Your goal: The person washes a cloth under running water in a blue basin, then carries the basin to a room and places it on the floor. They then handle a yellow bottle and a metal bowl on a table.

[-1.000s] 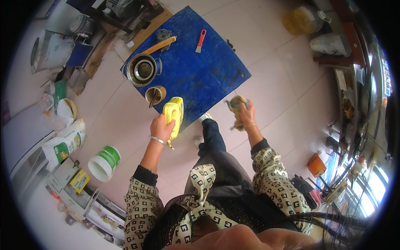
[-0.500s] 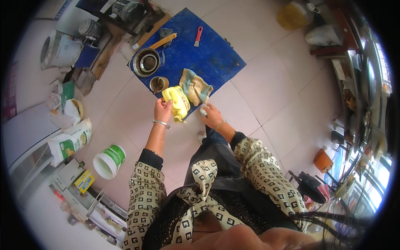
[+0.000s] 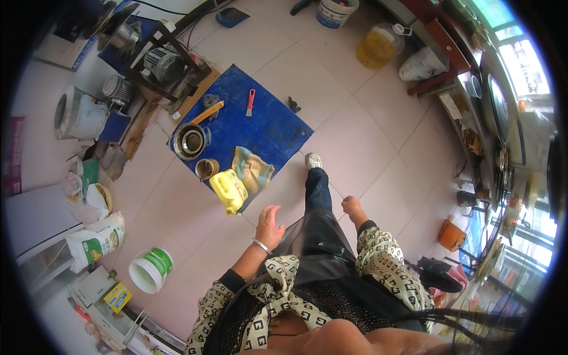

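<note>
1. Note left hand [image 3: 270,229] released, touching nothing; note right hand [image 3: 351,206] loosely curled. Cannot tell whether holding anything in the latter.
2. Locate yellow jug [image 3: 229,188] at near edge of blue tabletop [image 3: 260,133], apparently overhanging. Expect a possible fall if nudged by left hand.
3. Avoid tugging cloth [image 3: 253,170], just beside or touching jug: likely to drag jug off with it.
4. Guard against striking tabletop with shoe [image 3: 313,161]: liable to upset cup [image 3: 215,168], close to jug.
</note>
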Demonstrator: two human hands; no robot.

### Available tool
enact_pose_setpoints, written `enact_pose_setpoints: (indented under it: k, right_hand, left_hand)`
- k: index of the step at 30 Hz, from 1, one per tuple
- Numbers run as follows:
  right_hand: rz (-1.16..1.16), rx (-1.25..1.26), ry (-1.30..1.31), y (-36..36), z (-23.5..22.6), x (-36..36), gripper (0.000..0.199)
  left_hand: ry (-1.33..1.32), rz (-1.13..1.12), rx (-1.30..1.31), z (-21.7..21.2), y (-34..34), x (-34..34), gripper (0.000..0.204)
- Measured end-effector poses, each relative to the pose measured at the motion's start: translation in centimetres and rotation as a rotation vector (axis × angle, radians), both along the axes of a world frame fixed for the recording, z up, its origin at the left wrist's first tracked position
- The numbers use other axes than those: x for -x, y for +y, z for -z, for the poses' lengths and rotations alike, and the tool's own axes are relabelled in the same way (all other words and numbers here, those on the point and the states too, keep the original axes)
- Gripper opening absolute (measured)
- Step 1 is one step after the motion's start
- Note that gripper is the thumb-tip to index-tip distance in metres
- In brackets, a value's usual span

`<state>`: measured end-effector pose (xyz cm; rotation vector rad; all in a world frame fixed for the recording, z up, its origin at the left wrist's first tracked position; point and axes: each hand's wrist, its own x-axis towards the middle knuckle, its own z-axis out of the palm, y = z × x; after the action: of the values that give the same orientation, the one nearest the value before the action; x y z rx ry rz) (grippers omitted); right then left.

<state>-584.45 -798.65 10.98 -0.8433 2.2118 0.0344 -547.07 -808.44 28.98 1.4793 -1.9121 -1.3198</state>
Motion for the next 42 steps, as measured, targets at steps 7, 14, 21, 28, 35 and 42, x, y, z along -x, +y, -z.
enact_pose_setpoints:
  k: [7, 14, 21, 28, 35, 42]
  right_hand:
    - [-0.254, 0.189, -0.026, -18.8, 8.2, 6.4, 0.019]
    - [-0.618, 0.135, -0.109, -36.6, 20.8, 7.4, 0.022]
    - [-0.831, 0.048, -0.169, -46.8, 31.5, 3.6, 0.044]
    - [-0.907, 0.098, -0.024, -50.4, 41.1, 0.7, 0.044]
    - [-1.038, 0.361, -0.124, -40.8, 45.7, 2.3, 0.024]
    - [-0.431, -0.039, -0.069, -39.3, 35.7, 9.1, 0.021]
  left_hand:
    - [-0.252, -0.098, -0.193, 13.0, -10.7, 6.6, 0.067]
    - [-0.705, -0.234, -0.383, 20.0, -23.5, 11.3, 0.112]
    - [-0.818, -0.230, -0.430, 22.3, -24.6, 13.1, 0.129]
    - [-0.824, -0.187, -0.439, 22.8, -25.0, 13.0, 0.131]
    - [-0.816, -0.122, -0.312, 23.3, -24.8, 12.8, 0.134]
    - [-0.884, -0.126, -0.489, 22.6, -25.8, 13.2, 0.129]
